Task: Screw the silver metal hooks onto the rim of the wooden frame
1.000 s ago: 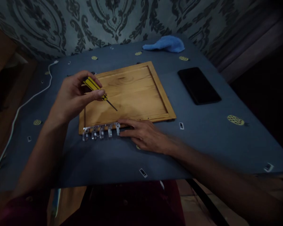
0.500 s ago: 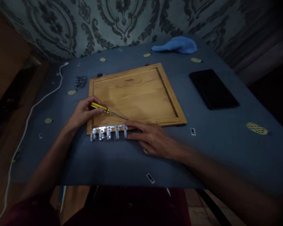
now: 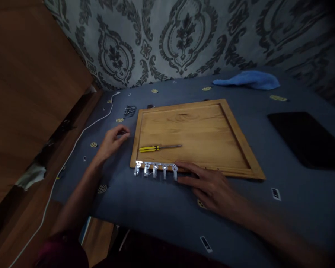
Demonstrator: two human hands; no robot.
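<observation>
My left hand point(image 3: 113, 141) is just off the left edge of a wooden framed board point(image 3: 184, 126). Its fingers are loosely curved with a gap to the thumb, and nothing shows in them. A screwdriver point(image 3: 159, 148) with a yellow and black handle lies on the board, its tip to the right. Along the board's near edge lies a silver metal hook rail point(image 3: 155, 169), its several hooks facing me. My right hand point(image 3: 212, 186) holds the rail's right end with its fingertips, one on the strip and one beside the end hook.
A small pile of dark metal pieces point(image 3: 130, 111) lies beyond the board's left corner. At the back right is a blue cloth point(image 3: 249, 80), and a black tablet-like slab point(image 3: 309, 139) lies to the right. A white cable point(image 3: 82, 132) runs down the left side.
My left hand has laid the screwdriver on the board and drawn back to the left. My right hand stays at the rail's end. The view has turned left.
</observation>
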